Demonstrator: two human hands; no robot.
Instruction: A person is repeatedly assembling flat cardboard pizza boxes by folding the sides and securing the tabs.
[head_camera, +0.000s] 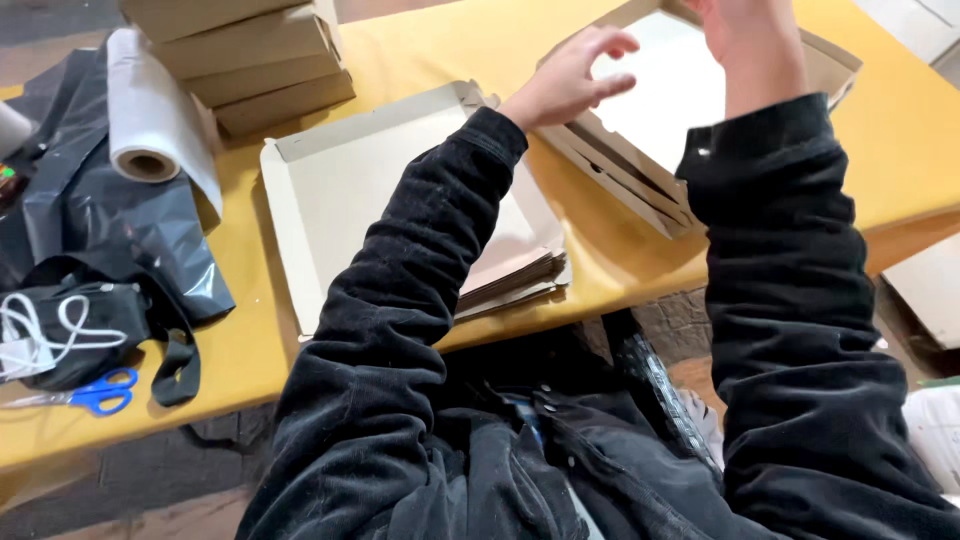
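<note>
Left hand (570, 75): fingers spread and curled, resting on the left edge of the folded box (660, 120), thumb toward the white inner face; not closed around anything.
Right hand (745, 35): raised over the far part of the same box, partly cut off by the top edge of the view; whether its fingers grip the cardboard I cannot tell.
Hands to each other: apart, one on each side of the box's open white face.
Folded box: tan cardboard, white inside, tilted up on the far right of the counter (250, 350), between and beneath both hands, slotted side wall facing near.
Flat stack (345, 175): unfolded box blanks with raised edges, lying left of the held box and near the left forearm, which crosses over it.
Sleeves: black, both arms reaching away from the body.
Finished boxes (250, 60): a pile at the far left, well apart from the hands.
Film roll (150, 110): clear plastic, just left of that pile.
Black bag (120, 230): crumpled, at the left edge.
Scissors (90, 393): blue handles, near left, beside a white cord (45, 335).
</note>
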